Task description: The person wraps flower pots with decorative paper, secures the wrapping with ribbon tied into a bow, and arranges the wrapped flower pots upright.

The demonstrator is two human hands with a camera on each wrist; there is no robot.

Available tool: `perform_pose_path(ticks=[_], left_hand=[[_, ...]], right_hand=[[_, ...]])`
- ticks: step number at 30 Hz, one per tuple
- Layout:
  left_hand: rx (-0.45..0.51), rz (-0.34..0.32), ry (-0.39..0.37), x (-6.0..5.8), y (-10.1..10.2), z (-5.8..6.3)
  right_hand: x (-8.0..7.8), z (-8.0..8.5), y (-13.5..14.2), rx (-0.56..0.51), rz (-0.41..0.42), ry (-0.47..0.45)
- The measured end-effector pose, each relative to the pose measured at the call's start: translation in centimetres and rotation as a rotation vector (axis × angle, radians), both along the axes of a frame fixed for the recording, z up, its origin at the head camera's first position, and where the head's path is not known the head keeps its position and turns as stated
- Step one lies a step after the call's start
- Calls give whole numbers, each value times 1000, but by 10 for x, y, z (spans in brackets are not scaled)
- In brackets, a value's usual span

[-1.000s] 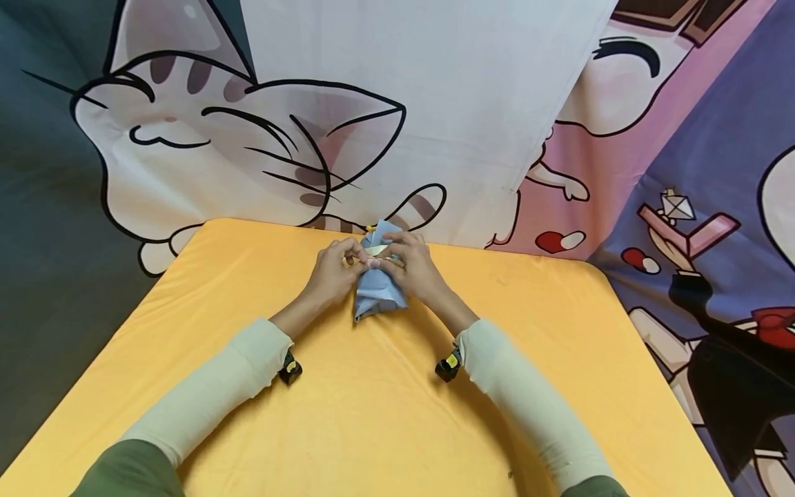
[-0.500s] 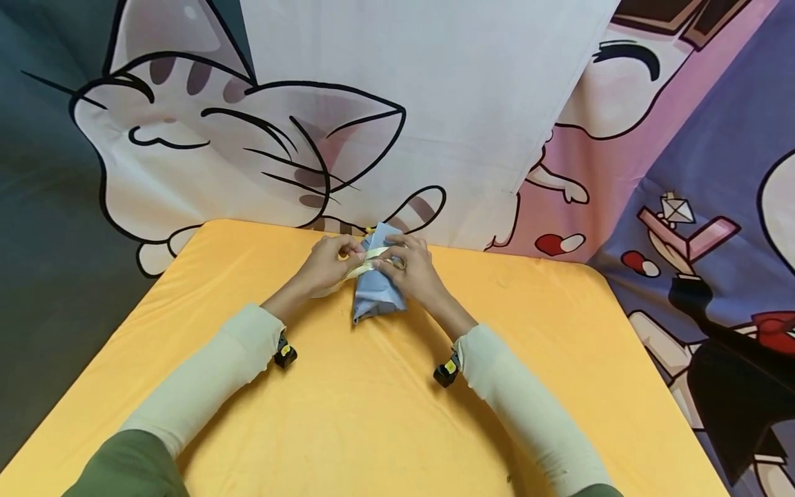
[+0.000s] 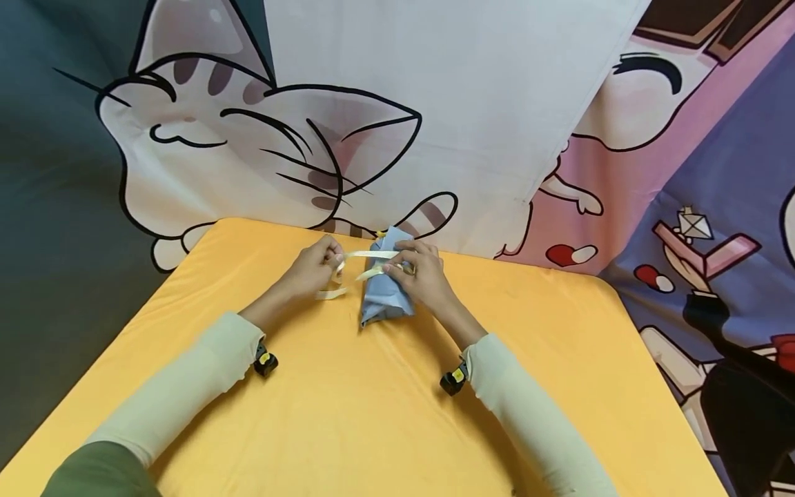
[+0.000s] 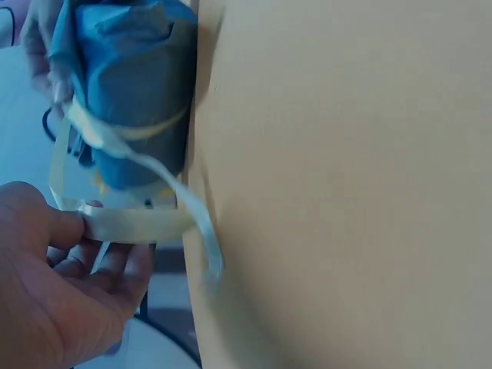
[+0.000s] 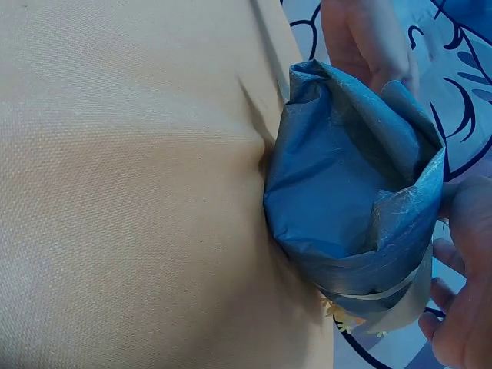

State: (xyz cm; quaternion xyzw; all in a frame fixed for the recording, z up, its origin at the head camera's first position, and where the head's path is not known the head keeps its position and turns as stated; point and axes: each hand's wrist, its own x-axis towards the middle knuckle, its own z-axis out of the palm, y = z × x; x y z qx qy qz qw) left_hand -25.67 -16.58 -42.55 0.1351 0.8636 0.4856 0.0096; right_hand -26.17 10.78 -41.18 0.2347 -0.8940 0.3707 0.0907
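A blue wrapped bundle (image 3: 386, 304) lies on the yellow-covered table, its folded, crumpled end towards me. Around its middle runs a cream ribbon (image 4: 142, 224), with loose lengths off to the left. My left hand (image 3: 312, 268), left of the bundle, pinches one length between thumb and fingers. Between the two hands another stretch of ribbon spans the bundle's top. My right hand (image 3: 424, 276) is at the bundle's right side, thumb and forefinger pinching the ribbon near its crossing; its other fingers lie along the wrap. In the right wrist view the bundle (image 5: 346, 184) hides that pinch.
Small yellow bits (image 3: 381, 235) show at the bundle's far end, near the back edge of the yellow tabletop (image 3: 348, 414). Behind the table hangs a cloth backdrop (image 3: 472, 138) printed with a cartoon cat and figures.
My left hand has drawn away leftwards from the bundle, pulling out a length of ribbon. My right hand has stayed at the bundle. The head view has shifted slightly.
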Motion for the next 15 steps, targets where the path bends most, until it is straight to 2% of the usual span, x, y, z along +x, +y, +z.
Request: perform_pose_path(ticks=[2,7,11,15], left_hand=[[-7,7,-16,2,-11,1],[-100,68,-53,5,-41,4],[-206,131,-82,7,-62,6],[-345,192,-149,7,-79,7]], right_hand=[[1,0,1,-9,-4,-9],[2,-1,2,-12,-11,-16],[1,-2,2,-14,-14,-22],[1,-4,2,-20,-17,-36]])
